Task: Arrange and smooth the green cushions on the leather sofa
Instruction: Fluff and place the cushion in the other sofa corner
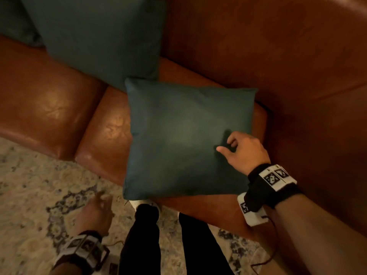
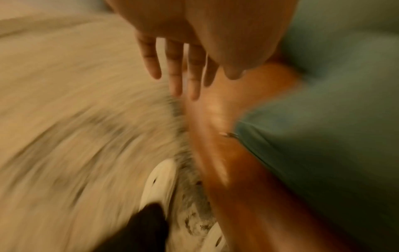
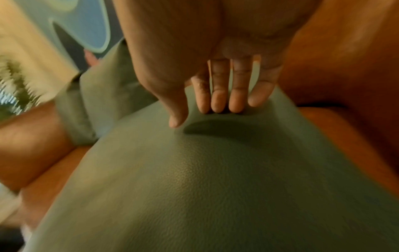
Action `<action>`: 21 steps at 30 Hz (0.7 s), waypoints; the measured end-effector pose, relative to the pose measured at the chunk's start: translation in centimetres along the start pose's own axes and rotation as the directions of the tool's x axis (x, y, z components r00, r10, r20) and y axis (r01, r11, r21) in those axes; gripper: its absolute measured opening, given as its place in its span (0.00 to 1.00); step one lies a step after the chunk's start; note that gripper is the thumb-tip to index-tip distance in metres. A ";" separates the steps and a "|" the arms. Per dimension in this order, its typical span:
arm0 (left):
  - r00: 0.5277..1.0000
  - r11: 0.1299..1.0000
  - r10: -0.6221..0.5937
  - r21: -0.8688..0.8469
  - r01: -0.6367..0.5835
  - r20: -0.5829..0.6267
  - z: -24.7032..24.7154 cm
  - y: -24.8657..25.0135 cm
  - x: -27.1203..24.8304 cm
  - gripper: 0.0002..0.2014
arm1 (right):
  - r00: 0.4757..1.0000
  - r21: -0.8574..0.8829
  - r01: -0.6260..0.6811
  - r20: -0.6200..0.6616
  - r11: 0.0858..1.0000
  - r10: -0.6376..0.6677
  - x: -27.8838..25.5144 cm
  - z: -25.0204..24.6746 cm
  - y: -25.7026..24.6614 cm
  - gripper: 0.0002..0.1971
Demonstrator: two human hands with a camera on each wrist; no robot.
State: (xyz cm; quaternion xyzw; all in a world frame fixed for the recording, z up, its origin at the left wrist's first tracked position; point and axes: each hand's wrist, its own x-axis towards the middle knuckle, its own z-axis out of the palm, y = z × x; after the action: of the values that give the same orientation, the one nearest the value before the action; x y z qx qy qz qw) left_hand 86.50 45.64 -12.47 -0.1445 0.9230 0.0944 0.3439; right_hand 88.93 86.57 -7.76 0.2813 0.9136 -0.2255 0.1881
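A dark green square cushion [image 1: 184, 139] [image 3: 215, 187] lies flat on the right seat of the brown leather sofa [image 1: 49, 100], one edge hanging over the front. My right hand [image 1: 226, 144] [image 3: 194, 117] rests on its right part. The bent fingertips and thumb press into the cover and dent it, with no fabric clearly pinched. My left hand [image 1: 99, 203] [image 2: 179, 81] hangs over the rug, left of the cushion, fingers straight and holding nothing. It is blurred. A bigger green cushion [image 1: 99, 40] [image 3: 97, 102] leans on the backrest behind.
Another green cushion [image 1: 12, 22] shows at the far left edge. The sofa's curved backrest and arm [image 1: 258, 46] wrap round the right side. A pale patterned rug [image 1: 29, 195] covers the floor. My legs and white shoes [image 1: 143, 203] stand against the sofa front.
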 end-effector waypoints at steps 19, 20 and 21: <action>0.588 0.597 0.787 0.477 -0.645 -0.189 -7.0 21.4 1.8 0.26 | 0.681 0.818 -0.279 -0.202 0.504 0.704 -10.1 8.9 7.2 0.07; 0.509 0.523 0.848 0.388 -0.759 -0.147 -6.1 22.0 0.0 0.19 | 0.635 0.940 -0.187 -0.106 0.286 0.765 -10.5 8.7 6.3 0.03; 0.479 0.464 0.878 0.249 -0.850 0.001 -4.6 22.5 -2.3 0.15 | 0.642 0.993 -0.110 0.101 -0.039 0.760 -10.6 8.6 5.0 0.06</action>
State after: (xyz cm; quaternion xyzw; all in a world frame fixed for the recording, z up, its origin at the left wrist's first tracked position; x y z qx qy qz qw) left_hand 77.85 65.96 -5.83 0.3753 0.8927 0.1456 0.2023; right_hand 101.95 81.24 -11.39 0.6668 0.3982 -0.5921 -0.2149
